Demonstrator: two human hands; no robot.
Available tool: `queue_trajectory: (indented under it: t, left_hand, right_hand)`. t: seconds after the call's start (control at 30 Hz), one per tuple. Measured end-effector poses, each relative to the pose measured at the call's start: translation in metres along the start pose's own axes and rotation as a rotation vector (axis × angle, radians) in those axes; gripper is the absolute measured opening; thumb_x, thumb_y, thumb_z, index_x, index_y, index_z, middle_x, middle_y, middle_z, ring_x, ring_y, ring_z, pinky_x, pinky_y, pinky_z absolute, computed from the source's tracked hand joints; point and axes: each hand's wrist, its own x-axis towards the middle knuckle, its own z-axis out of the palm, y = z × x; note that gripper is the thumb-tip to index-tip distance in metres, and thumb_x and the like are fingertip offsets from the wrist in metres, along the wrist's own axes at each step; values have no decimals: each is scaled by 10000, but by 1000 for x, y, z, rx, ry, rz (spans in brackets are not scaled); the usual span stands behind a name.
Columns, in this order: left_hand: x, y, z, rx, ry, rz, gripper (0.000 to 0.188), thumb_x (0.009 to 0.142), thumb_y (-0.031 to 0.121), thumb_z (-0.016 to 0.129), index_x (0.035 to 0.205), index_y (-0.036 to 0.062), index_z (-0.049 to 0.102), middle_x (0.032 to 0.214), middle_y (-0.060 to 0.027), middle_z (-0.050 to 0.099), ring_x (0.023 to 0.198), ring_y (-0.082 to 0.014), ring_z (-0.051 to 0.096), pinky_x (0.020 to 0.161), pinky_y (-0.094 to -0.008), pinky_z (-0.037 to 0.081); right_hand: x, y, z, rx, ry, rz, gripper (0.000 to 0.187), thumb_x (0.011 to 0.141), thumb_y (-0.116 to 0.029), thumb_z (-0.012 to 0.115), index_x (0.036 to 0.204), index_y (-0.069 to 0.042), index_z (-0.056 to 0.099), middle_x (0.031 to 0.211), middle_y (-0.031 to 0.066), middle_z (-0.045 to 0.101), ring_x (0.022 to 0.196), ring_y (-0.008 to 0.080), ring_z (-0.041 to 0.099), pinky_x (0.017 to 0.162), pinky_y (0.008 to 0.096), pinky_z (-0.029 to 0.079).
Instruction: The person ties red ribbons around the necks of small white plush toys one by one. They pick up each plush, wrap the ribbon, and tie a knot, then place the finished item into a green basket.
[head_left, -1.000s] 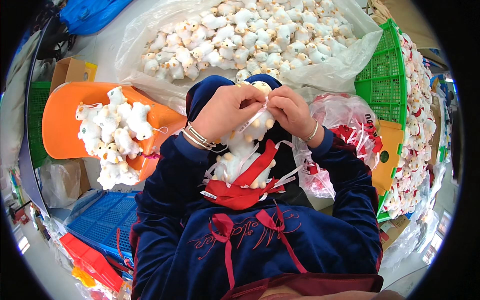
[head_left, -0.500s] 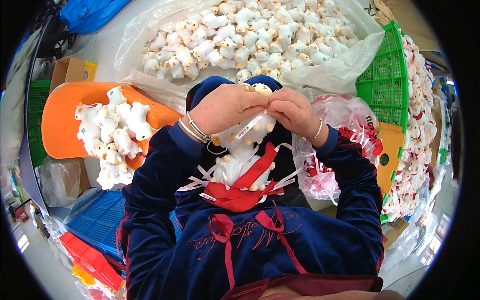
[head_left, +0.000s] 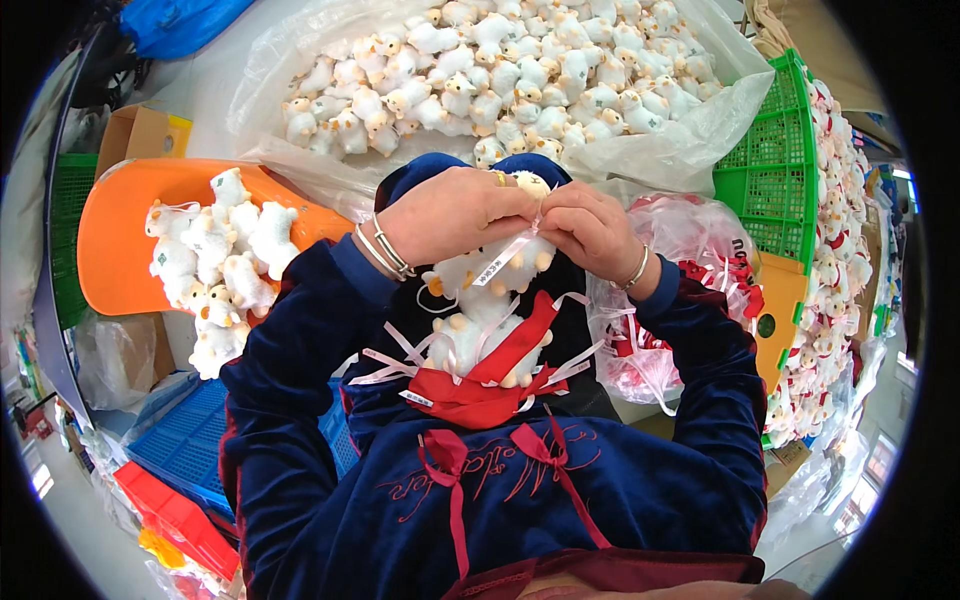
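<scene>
My left hand and my right hand meet above my lap, their fingertips pinched together on a thin whitish-pink ribbon. The ribbon's printed end hangs down over a white plush animal toy. Its cream head shows just behind my fingers; the exact knot or loop in the pinch is hidden. Closer to my body, another white plush toy lies on my lap, partly covered by red cloth pieces with pale ribbons spreading from them.
Many white plush toys fill a clear plastic sheet ahead. To the left, several more toys sit on an orange chair. A bag of red pieces and a green crate are at right; a blue crate is lower left.
Both hands stay together at the toy's neck, shifting only slightly. The ribbon's hanging end now sits a little lower. My left sleeve has moved slightly left.
</scene>
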Motion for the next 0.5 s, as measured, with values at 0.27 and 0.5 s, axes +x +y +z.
queue_trajectory:
  t: [0.27, 0.5]
  left_hand:
    - [12, -6, -14, 184, -173, 169, 132, 936, 229, 705, 996, 115, 673, 811, -88, 656, 731, -321, 669, 641, -430, 539]
    - [16, -3, -16, 251, -214, 179, 140, 917, 221, 705, 977, 116, 635, 798, -77, 655, 725, -320, 670, 617, -427, 537]
  right_hand:
    - [5, 5, -4, 65, -54, -37, 291, 786, -74, 846, 995, -81, 642, 965, 63, 701, 826, 252, 689, 642, 335, 550]
    - [11, 2, -6, 72, -60, -42, 256, 782, -54, 841, 957, -63, 654, 952, 75, 710, 819, 259, 692, 660, 344, 565]
